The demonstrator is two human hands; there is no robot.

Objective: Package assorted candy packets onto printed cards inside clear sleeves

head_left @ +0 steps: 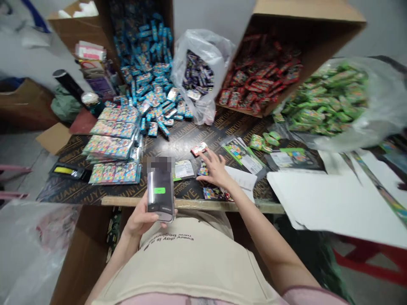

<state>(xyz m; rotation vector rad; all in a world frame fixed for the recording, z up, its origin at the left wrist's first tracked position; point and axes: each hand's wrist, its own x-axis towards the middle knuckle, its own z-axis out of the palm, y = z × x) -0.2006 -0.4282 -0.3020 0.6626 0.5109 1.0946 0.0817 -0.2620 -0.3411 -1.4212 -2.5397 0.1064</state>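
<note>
My left hand (148,218) is shut around a dark smartphone (160,197), holding it upright near the table's front edge with a green mark on its screen. My right hand (216,169) rests with spread fingers on the dark plywood tabletop (187,137). Its fingertips are close to a small red packet (199,148) and a colourful packet (203,169). Another colourful packet (210,193) lies below my palm. A white-labelled packet (183,170) lies between my hands, and a white paper (241,178) lies beside my right wrist.
Stacked colourful packets (111,146) stand left of my hands. Behind are loose blue packets (149,80), a plastic bag of dark packets (199,74), a tilted cardboard box of red packets (260,72), and a bag of green packets (327,99). White sheets (330,199) overhang the right.
</note>
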